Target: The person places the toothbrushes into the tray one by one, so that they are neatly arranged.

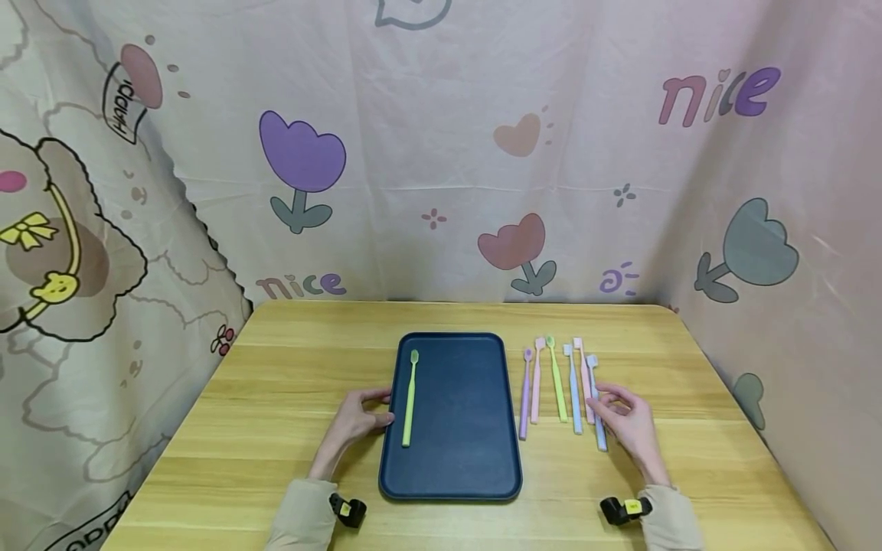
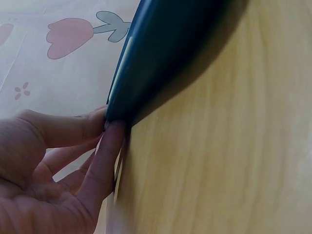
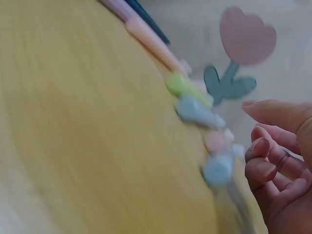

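Note:
My left hand [image 1: 357,418] grips the left edge of a dark blue tray [image 1: 455,482], its rim between thumb and fingers in the left wrist view. On the tray's left side lies a green toothbrush [image 1: 409,405], head pointing away. Right of the tray, a loose row holds a purple toothbrush [image 1: 524,402], a pink one [image 1: 535,390], a green toothbrush [image 1: 557,386], a blue toothbrush [image 1: 575,398], a second pink toothbrush [image 1: 585,379] and a second blue toothbrush [image 1: 601,432]. Over that last one hovers my right hand [image 1: 628,421], fingers loosely bent and parted, holding nothing in the right wrist view.
Everything lies on a light wooden table [image 1: 310,337]. A printed curtain [image 1: 413,138] hangs behind it and along both sides. Each wrist wears a small black camera, such as the right camera [image 1: 623,510].

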Demonstrator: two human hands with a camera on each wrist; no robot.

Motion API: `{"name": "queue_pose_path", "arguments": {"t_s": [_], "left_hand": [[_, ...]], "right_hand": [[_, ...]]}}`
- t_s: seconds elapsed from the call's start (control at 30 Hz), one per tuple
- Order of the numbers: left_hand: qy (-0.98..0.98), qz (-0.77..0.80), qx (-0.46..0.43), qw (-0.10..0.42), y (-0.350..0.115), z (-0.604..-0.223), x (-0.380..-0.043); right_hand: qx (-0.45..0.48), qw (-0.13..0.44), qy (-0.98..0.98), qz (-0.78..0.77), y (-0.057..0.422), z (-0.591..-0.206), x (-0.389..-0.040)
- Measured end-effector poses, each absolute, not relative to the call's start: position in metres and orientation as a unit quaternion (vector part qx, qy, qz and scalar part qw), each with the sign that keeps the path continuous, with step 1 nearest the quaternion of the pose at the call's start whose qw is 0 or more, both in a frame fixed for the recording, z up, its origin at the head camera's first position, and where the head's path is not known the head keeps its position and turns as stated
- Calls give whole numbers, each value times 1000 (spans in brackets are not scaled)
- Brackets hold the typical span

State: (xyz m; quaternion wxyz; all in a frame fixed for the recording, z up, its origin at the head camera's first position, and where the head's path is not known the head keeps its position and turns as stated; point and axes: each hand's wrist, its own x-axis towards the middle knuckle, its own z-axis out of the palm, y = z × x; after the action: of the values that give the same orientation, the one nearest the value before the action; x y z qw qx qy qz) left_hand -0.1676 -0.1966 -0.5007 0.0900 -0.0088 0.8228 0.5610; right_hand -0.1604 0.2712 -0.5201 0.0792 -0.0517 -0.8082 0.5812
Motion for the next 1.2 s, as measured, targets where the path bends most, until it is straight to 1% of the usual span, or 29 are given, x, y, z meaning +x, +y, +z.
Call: {"name": "queue_pose_path", "arguments": {"t_s": [0.23, 0.73, 0.97, 1.2], "left_hand": [[822, 562, -3, 92, -196, -500, -168], [818, 567, 4, 98, -198, -503, -169], [819, 566, -6, 98, -197, -503, -169], [821, 562, -8, 95, -198, -503, -169]], "right_hand": [[-55, 73, -805, 586, 291, -531, -159], [-42, 51, -816, 574, 297, -533, -156], [-73, 56, -823, 561, 295, -533, -160], [-106, 49, -829, 547, 292, -530, -163]]}}
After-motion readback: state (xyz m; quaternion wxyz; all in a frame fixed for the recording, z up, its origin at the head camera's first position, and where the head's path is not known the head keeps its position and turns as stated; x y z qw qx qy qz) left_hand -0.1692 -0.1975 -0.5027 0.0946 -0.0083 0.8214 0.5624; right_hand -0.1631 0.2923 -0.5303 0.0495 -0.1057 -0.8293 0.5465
